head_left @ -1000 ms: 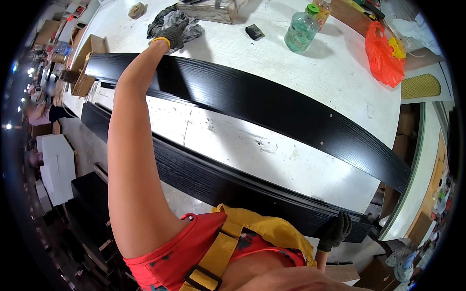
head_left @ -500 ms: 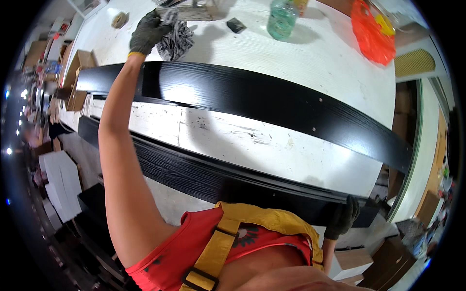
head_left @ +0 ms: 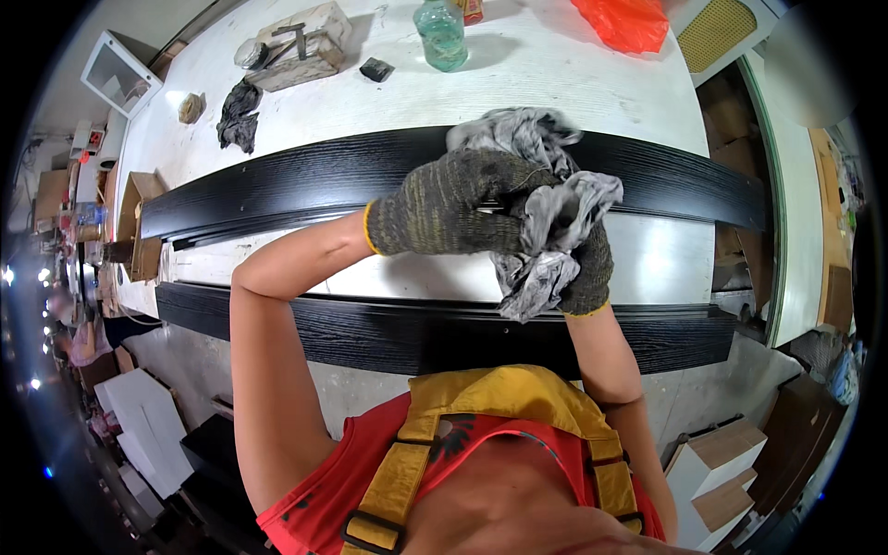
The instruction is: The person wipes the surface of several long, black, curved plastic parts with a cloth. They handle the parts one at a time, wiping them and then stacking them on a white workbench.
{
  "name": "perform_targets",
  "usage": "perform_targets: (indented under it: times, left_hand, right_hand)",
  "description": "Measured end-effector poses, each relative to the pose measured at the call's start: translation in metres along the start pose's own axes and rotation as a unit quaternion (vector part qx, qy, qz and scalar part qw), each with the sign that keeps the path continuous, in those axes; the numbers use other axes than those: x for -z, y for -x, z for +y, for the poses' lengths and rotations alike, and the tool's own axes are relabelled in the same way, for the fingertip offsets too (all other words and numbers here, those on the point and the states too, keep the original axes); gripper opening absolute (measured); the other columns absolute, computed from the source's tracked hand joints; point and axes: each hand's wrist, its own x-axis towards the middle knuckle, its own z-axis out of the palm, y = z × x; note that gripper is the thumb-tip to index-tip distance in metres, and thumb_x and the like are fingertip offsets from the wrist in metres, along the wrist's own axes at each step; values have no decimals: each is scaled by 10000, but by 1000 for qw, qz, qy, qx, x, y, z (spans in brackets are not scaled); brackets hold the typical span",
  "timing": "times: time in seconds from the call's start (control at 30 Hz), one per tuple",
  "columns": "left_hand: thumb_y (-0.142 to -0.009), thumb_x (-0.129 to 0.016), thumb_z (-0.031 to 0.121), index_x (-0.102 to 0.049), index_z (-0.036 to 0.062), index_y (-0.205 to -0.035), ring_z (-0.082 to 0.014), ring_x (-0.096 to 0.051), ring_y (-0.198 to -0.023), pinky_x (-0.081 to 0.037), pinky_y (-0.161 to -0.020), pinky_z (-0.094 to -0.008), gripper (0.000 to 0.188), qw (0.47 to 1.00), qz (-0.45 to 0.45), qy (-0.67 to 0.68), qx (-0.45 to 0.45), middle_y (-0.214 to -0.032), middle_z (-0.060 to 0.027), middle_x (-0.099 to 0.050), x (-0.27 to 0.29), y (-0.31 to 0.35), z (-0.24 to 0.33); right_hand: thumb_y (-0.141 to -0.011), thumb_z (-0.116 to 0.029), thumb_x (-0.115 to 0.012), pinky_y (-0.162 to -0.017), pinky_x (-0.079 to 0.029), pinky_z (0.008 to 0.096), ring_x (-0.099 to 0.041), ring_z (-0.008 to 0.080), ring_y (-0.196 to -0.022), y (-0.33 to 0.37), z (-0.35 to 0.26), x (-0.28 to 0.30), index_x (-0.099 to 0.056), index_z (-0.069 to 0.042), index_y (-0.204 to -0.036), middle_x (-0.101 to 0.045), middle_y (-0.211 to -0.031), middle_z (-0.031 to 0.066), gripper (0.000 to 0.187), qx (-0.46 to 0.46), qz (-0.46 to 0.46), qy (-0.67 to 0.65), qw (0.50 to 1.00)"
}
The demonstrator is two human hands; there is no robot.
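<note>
Both my hands wear dark knitted work gloves with yellow cuffs and meet over the table, working a crumpled grey-and-white rag (head_left: 578,208). My left hand (head_left: 462,203) is closed on the rag from the left, its thumb and fingers pressed into the folds. On the other side my right hand (head_left: 590,270) grips the same rag, its fingers mostly hidden behind the cloth. Beneath and behind the hands lies a long black wood-grain board (head_left: 305,180) across the white table (head_left: 527,83). A second black board (head_left: 370,328) runs along the near edge, close to my body.
At the back stand a stained block (head_left: 319,46) with tools on it, a green-tinted bottle (head_left: 440,37) and a red plastic bag (head_left: 624,23). A dark rag (head_left: 239,116), a small black piece (head_left: 376,69) and a cardboard box (head_left: 139,217) sit toward the left.
My left hand has come from the far left of the table toward the middle, bringing the grey rag. My right hand has left the near board and joined it on the rag.
</note>
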Motion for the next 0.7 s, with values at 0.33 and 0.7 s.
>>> perform_targets:
  times: [0.33, 0.7]
  left_hand:
    - [-707, -840, 459, -374, -42, -1434, -349, -417, -1358, -373, -1113, -399, 999, 886, 376, -164, 216, -1476, -276, -379, 75, -23, -210]
    - [-576, -944, 399, -230, -61, -1450, -321, -451, -1305, -237, -1167, -373, 1218, 861, 368, -178, 303, -1413, -171, -485, 51, -79, -354]
  right_hand:
    - [-835, -231, -756, -923, -498, 356, -617, 250, -1105, -57, -119, 121, -617, -23, -1229, -642, -1198, 143, 467, 198, 158, 520, 816]
    - [-746, -575, -740, -1006, -434, 526, -498, 383, -1257, -60, -63, 117, -550, -229, -1365, -542, -1334, 189, 735, 208, 133, 841, 482]
